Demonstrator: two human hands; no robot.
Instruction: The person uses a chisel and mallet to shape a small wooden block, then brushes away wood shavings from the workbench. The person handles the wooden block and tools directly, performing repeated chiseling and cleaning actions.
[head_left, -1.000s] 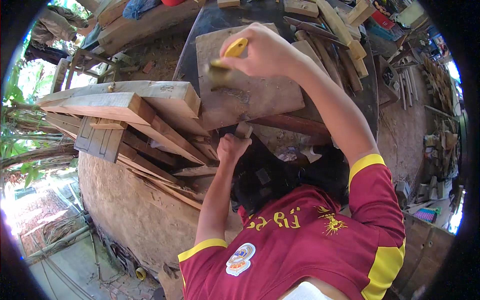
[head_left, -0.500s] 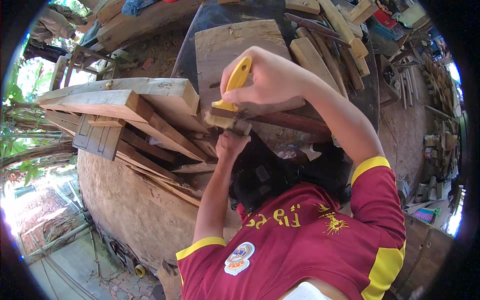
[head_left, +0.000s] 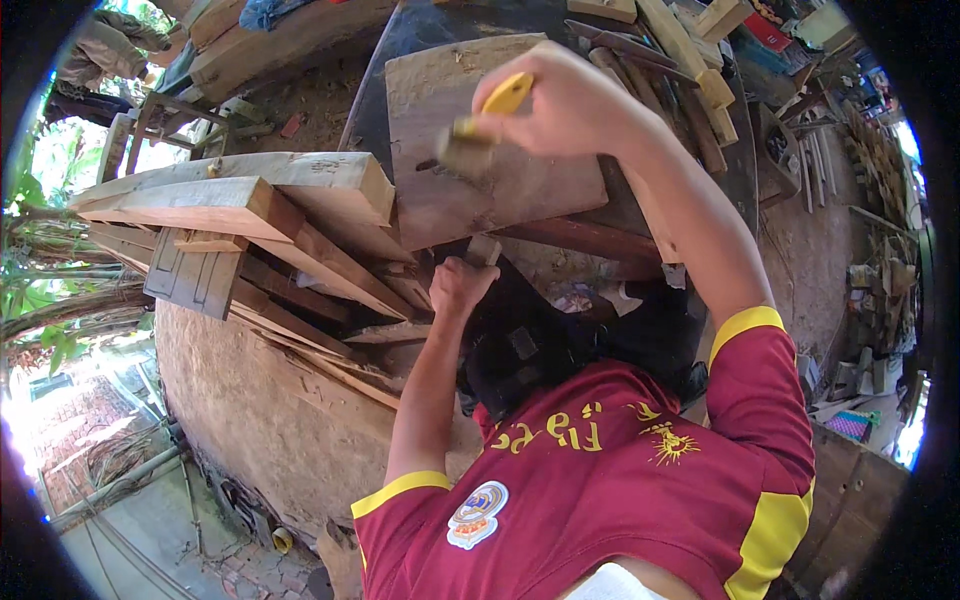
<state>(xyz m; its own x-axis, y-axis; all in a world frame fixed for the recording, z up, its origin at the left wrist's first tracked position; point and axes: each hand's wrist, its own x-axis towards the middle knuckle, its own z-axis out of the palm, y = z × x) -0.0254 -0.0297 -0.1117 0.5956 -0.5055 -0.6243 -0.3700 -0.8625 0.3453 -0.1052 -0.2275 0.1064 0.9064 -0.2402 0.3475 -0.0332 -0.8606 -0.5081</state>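
Note:
A paintbrush point(head_left: 508, 95) with a yellow handle and pale bristles is gripped in my right hand point(head_left: 575, 105). Its bristles, smeared by motion, hang over the broad wooden board point(head_left: 440, 90) on the dark table; I cannot tell if they touch it. My left hand point(head_left: 460, 287) is closed round a small greyish wooden block point(head_left: 484, 250) just in front of the board's near edge. The fingers hide the block's lower part.
Thick wooden beams point(head_left: 200, 203) are stacked at the left, their ends close to my left forearm. Wooden strips and tools point(head_left: 690, 100) lie on the table point(head_left: 410, 40) right of the board. Behind the table's left side rests a large log point(head_left: 290, 65).
My right hand has lifted the brush off the block and carried it away from me, over the board. The left hand has stayed in place with the block.

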